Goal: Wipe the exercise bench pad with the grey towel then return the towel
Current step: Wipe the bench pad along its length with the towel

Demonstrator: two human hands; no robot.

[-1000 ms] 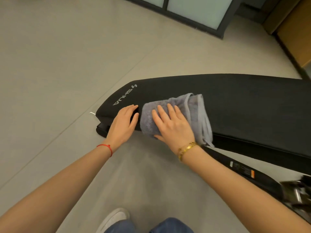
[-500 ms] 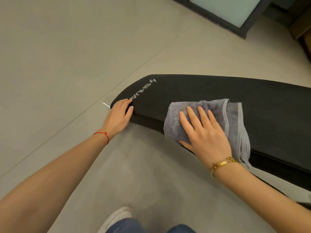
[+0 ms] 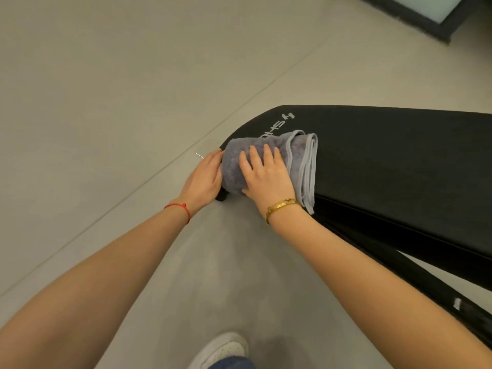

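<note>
Grey terry, folded into a thick wad: the grey towel (image 3: 269, 147) sits on the narrow end of the black exercise bench pad (image 3: 386, 161), centre of the frame, covering part of the white logo lettering (image 3: 282, 122) printed there. Towel's hemmed edges hang over the pad's near side, lower right of the wad. Right hand (image 3: 266, 177) lies flat on top of the towel, fingers straight and slightly spread, pressing it down onto the pad. Gold bracelet (image 3: 282, 207) on that wrist. Left hand (image 3: 205, 179) is just left of the towel, touching it, fingers together and fairly straight along the pad's tip; can't tell whether the fingertips curl under the edge. Red string bracelet (image 3: 181, 210) on the left wrist. Pad runs off to the right edge of the frame; black frame bar (image 3: 426, 283) below it, lower right. Pale grey tiled floor (image 3: 106, 102) all around. White shoe (image 3: 221, 350) at bottom centre. Dark-framed glass panel (image 3: 452, 12) in the upper right corner.
</note>
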